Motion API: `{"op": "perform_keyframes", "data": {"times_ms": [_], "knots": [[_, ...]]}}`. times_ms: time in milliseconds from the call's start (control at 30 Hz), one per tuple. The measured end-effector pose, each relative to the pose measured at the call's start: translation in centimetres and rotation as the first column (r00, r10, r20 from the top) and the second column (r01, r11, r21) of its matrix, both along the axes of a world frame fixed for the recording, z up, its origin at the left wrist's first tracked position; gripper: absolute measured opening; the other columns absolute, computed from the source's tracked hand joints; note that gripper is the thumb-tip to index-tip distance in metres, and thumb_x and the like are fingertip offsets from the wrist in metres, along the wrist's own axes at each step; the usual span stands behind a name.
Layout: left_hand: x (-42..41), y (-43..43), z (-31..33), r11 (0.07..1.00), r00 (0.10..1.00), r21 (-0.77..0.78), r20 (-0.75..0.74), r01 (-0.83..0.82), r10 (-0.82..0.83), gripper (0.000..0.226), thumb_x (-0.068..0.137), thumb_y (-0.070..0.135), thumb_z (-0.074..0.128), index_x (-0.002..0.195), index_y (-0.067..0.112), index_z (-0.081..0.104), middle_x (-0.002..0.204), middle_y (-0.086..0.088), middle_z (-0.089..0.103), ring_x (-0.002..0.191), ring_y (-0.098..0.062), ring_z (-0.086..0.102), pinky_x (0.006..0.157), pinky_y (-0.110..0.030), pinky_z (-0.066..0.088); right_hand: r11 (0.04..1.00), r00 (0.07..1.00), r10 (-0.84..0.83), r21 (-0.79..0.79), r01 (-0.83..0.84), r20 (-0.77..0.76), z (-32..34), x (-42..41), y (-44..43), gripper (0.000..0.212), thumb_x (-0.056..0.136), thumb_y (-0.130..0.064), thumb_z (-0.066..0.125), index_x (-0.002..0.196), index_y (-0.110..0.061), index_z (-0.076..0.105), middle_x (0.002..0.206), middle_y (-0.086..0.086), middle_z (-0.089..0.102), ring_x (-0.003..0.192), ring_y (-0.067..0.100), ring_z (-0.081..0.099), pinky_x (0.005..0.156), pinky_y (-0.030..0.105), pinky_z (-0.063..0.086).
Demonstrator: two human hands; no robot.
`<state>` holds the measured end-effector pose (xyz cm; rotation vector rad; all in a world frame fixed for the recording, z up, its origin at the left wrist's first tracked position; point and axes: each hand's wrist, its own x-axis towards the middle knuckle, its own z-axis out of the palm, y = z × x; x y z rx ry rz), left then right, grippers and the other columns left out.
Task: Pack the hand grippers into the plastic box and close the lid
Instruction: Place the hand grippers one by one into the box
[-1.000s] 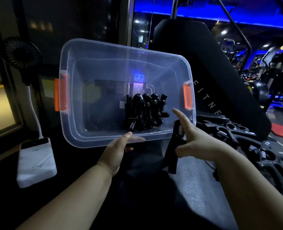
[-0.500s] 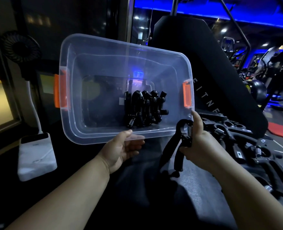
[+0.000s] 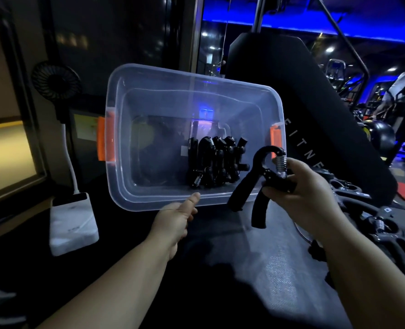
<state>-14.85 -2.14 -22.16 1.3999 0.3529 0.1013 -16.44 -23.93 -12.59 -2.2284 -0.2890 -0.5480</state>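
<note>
A clear plastic box [image 3: 149, 91] with orange side latches is tilted toward me, its opening facing the camera. Several black hand grippers [image 3: 214, 162] lie bunched against its lower wall. My left hand [image 3: 175, 217] holds the box by its near rim, thumb over the edge. My right hand [image 3: 298, 186] grips one black hand gripper [image 3: 258, 186] near its steel spring, handles hanging down, just in front of the box's lower right corner. More hand grippers [image 3: 362, 210] lie in a pile on the dark surface to the right.
A white power bank [image 3: 72, 224] with a small black fan [image 3: 54, 80] on a white stalk stands at the left. A large black padded gym machine [image 3: 315, 115] rises behind the box. Gym equipment under blue light fills the far right.
My right hand closed on a hand gripper from the pile and lifted it up to the box's lower right corner. The box stayed in my left hand, tilted much as before.
</note>
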Motion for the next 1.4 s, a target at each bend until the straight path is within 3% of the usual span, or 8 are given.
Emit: {"op": "perform_keyframes", "data": {"times_ms": [200, 367, 500, 733, 900, 1067, 1200, 1400], "knots": [[-1.4, -0.1, -0.2, 0.952, 0.955, 0.123, 0.143, -0.279, 0.261, 0.046, 0.068, 0.049, 0.079, 0.084, 0.010, 0.061, 0.073, -0.001, 0.060, 0.066, -0.014, 0.055, 0.060, -0.024, 0.043, 0.994, 1.000, -0.010, 0.108, 0.007, 0.027, 0.1, 0.8, 1.3, 0.054, 0.078, -0.023, 0.076, 0.125, -0.037, 0.054, 0.074, -0.008, 0.066, 0.061, -0.002, 0.058, 0.057, 0.014, 0.038], [-1.9, -0.2, -0.2, 0.941, 0.940, 0.106, 0.154, -0.321, 0.304, 0.043, 0.070, 0.042, 0.080, 0.090, 0.010, 0.060, 0.083, -0.004, 0.064, 0.069, -0.012, 0.056, 0.059, -0.022, 0.042, 0.990, 0.997, 0.003, 0.141, -0.013, 0.073, 0.2, 2.0, 2.7, 0.057, 0.077, -0.024, 0.076, 0.127, -0.037, 0.054, 0.076, -0.007, 0.067, 0.076, 0.010, 0.065, 0.068, 0.024, 0.047], [-2.0, 0.2, -0.4, 0.921, 0.915, 0.070, 0.167, -0.383, 0.368, 0.050, 0.069, 0.046, 0.078, 0.097, 0.011, 0.056, 0.087, -0.004, 0.061, 0.073, -0.011, 0.055, 0.058, -0.022, 0.040, 0.997, 0.996, 0.007, 0.079, -0.015, 0.094, 0.3, 3.8, 4.0, 0.061, 0.078, -0.026, 0.075, 0.133, -0.038, 0.049, 0.075, -0.014, 0.067, 0.075, 0.005, 0.064, 0.064, 0.018, 0.041], [-2.6, 0.2, -0.5, 0.883, 0.860, -0.077, 0.200, -0.464, 0.469, 0.074, 0.071, 0.027, 0.083, 0.122, 0.009, 0.033, 0.109, -0.004, 0.052, 0.086, -0.011, 0.054, 0.076, -0.026, 0.041, 0.999, 0.998, 0.037, -0.032, -0.035, 0.042, 0.6, 7.3, 7.9, 0.072, 0.084, -0.033, 0.068, 0.144, -0.042, 0.029, 0.118, 0.002, 0.064, 0.100, 0.022, 0.060, 0.078, 0.028, 0.045], [-2.8, 0.8, -0.9, 0.875, 0.834, -0.098, 0.269, -0.474, 0.481, 0.090, 0.070, 0.020, 0.083, 0.133, 0.025, 0.019, 0.120, -0.002, 0.049, 0.088, -0.012, 0.056, 0.076, -0.024, 0.042, 0.979, 0.997, 0.070, -0.195, -0.063, 0.029, 0.3, 10.1, 11.2, 0.071, 0.089, -0.030, 0.062, 0.148, -0.041, 0.023, 0.126, 0.007, 0.060, 0.108, 0.030, 0.057, 0.075, 0.027, 0.039], [-3.2, 2.6, -1.0, 0.854, 0.809, 0.063, 0.362, -0.517, 0.463, 0.108, 0.066, 0.016, 0.086, 0.143, 0.023, 0.010, 0.114, -0.009, 0.051, 0.082, -0.012, 0.057, 0.063, -0.012, 0.041, 0.944, 0.997, 0.066, -0.322, -0.072, -0.030, -1.6, 12.7, 13.2, 0.072, 0.092, -0.026, 0.059, 0.150, -0.037, 0.018, 0.120, 0.010, 0.063, 0.103, 0.031, 0.059, 0.073, 0.029, 0.040], [-4.0, 3.6, -0.4, 0.843, 0.810, 0.142, 0.397, -0.519, 0.432, 0.103, 0.066, 0.013, 0.085, 0.143, 0.017, 0.016, 0.080, -0.005, 0.053, 0.063, -0.003, 0.054, 0.063, -0.006, 0.042, 0.953, 0.997, 0.049, -0.296, -0.065, -0.061, -2.8, 13.7, 13.9, 0.071, 0.093, -0.024, 0.055, 0.150, -0.039, 0.016, 0.115, 0.011, 0.063, 0.092, 0.030, 0.059, 0.072, 0.029, 0.043], [-4.0, 4.1, -0.4, 0.852, 0.804, 0.130, 0.428, -0.507, 0.413, 0.097, 0.068, 0.012, 0.083, 0.142, 0.018, 0.021, 0.060, 0.004, 0.058, 0.060, 0.007, 0.058, 0.076, -0.022, 0.045, 0.886, 1.000, -0.015, -0.463, 0.006, -0.016, -2.8, 15.0, 14.3, 0.073, 0.095, -0.032, 0.055, 0.152, -0.030, 0.009, 0.115, 0.010, 0.063, 0.103, 0.031, 0.059, 0.072, 0.031, 0.039]]}}
